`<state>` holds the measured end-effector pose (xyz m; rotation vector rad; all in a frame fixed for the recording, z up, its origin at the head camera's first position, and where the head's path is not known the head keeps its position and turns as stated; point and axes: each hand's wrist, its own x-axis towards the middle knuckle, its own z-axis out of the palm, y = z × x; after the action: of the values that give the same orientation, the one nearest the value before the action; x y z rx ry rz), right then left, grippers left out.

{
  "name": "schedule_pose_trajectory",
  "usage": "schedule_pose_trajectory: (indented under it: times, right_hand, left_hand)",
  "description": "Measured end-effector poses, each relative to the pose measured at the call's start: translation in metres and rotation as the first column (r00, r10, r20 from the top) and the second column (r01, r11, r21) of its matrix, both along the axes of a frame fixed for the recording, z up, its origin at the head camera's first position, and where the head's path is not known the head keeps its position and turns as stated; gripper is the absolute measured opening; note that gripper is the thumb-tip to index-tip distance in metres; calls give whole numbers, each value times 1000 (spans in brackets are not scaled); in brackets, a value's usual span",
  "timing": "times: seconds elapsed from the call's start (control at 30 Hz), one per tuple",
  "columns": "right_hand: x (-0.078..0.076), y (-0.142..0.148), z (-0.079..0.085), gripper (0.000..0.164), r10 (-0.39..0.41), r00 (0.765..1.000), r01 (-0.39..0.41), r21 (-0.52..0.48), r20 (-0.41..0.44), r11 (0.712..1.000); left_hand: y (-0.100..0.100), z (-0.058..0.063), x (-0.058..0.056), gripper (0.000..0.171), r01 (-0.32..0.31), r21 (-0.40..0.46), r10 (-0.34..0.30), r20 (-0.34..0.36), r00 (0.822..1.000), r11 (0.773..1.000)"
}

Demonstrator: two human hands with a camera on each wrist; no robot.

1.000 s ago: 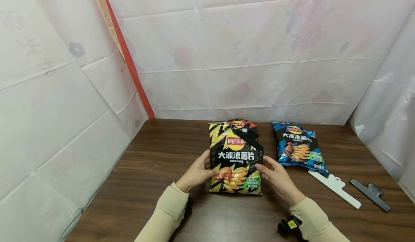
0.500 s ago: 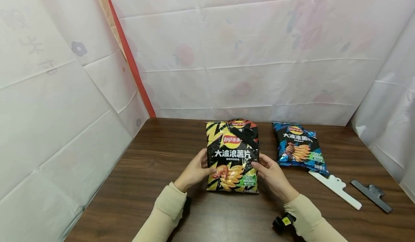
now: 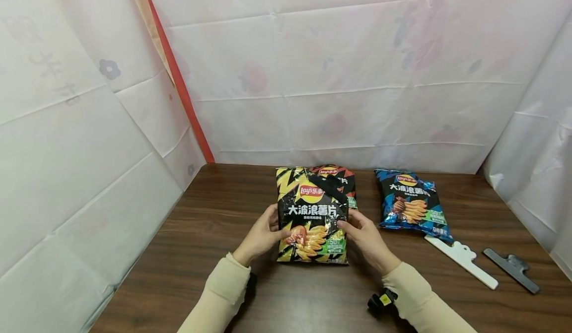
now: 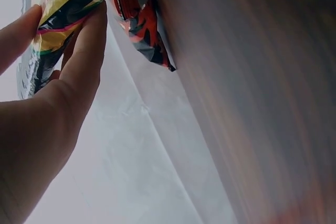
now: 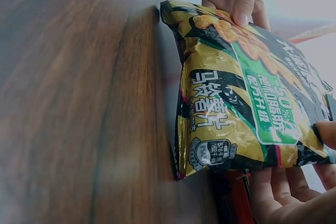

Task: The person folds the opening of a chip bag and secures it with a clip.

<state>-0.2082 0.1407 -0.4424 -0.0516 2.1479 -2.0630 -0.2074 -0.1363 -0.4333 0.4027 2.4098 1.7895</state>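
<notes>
Both hands hold a yellow-and-black bag of potato chips by its two sides, its printed front towards the head camera. My left hand grips the left edge, thumb on the front and fingers behind. On the opposite edge my right hand does the same, and in the right wrist view its fingers reach under the bag. A black bag clip lies slanted across the bag's upper right corner. Behind it a red-and-black chip bag is partly hidden.
A blue-and-black chip bag lies on the wooden table at the right, overlapping one end of a white bag clip. Further right is a dark grey bag clip. White printed sheets hang behind the table.
Both hands have shifted left with the yellow-and-black chip bag, uncovering more of the red-and-black bag behind it. The blue-and-black bag and the two clips at the right stay put.
</notes>
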Motion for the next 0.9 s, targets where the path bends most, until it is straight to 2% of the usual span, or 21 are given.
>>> schedule_pose_trajectory:
  times: [0.3,0.63,0.9]
  right_hand:
    - [-8,-14,-2,38,19,999,-19,10,-38,1000]
    - [-19,-30,-6,36,42,995,-40,30,-86,999]
    - [-26,-41,-2,33,41,996,-36,66,-77,997]
  left_hand:
    - [-11,1,0,68,-66,8,66,6,998,998]
    - [-21,0,-4,61,-151,36,151,22,988,988]
    - [-31,1,-7,53,-194,-16,194,29,981,981]
